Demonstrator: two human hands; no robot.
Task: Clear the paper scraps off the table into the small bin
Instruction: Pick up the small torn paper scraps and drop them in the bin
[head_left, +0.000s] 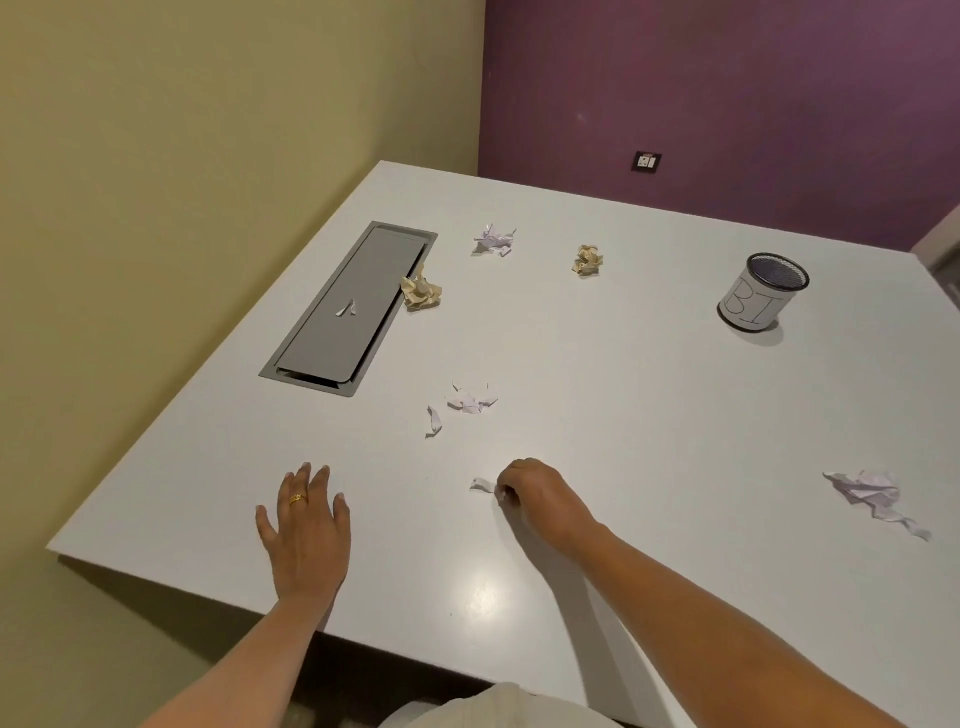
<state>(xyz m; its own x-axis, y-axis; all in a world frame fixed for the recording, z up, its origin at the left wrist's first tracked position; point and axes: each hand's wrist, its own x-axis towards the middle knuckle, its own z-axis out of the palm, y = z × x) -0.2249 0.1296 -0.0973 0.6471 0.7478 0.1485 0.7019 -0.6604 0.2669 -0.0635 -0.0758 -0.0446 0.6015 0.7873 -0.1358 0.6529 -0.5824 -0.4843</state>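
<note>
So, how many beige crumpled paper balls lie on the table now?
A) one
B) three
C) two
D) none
C: one beige ball lies beside the grey plate, a second beige ball lies nearer the bin; all other scraps are white.

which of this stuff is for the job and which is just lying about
Job: small bin, right hand, pinched scrap, torn white bits, far white crumple, right white crumple, left tan ball, right tan ball, lone sliver.
Not: cable hatch, wall socket, ring.
</note>
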